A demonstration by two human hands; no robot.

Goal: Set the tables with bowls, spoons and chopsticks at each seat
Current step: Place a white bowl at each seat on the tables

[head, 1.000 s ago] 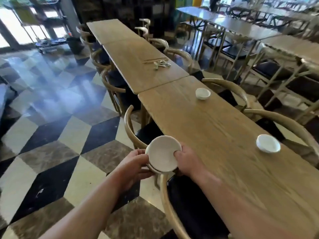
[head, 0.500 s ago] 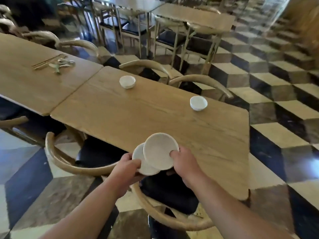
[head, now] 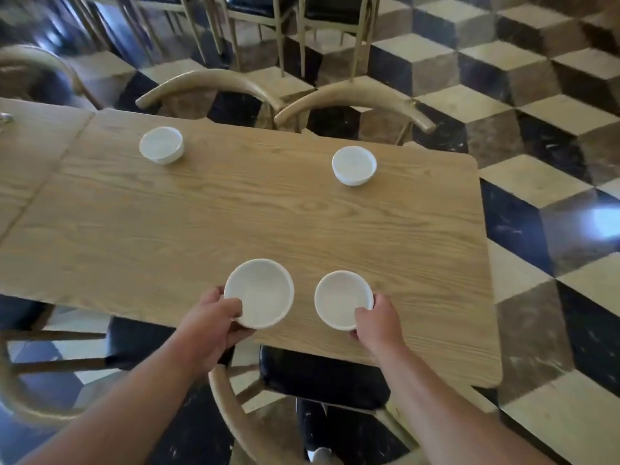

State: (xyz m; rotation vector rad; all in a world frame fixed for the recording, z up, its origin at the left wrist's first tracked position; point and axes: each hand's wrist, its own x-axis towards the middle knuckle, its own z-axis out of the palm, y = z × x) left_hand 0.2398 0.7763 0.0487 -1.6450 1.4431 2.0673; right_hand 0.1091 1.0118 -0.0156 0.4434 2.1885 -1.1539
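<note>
Presently, the left hand [head: 209, 322] grips one white bowl [head: 259, 293] by its rim, thumb curled inside. The right hand [head: 377, 322] likewise pinches a second bowl [head: 343, 299] over the wooden table [head: 268, 223]; two further bowls [head: 161, 144] [head: 354, 165] stand near the far edge.

left hand [head: 214, 318] bare | right hand [head: 377, 318] bare | forearms [head: 144, 397] bare | dark trouser leg [head: 310, 421] | pale shoe [head: 318, 455]

Glossy cube-pattern floor [head: 536, 182] in cream, brown and black.
Far left chair [head: 208, 83] and far right chair [head: 352, 95] side by side, curved backs close together; near chair [head: 322, 374] black-cushioned.
</note>
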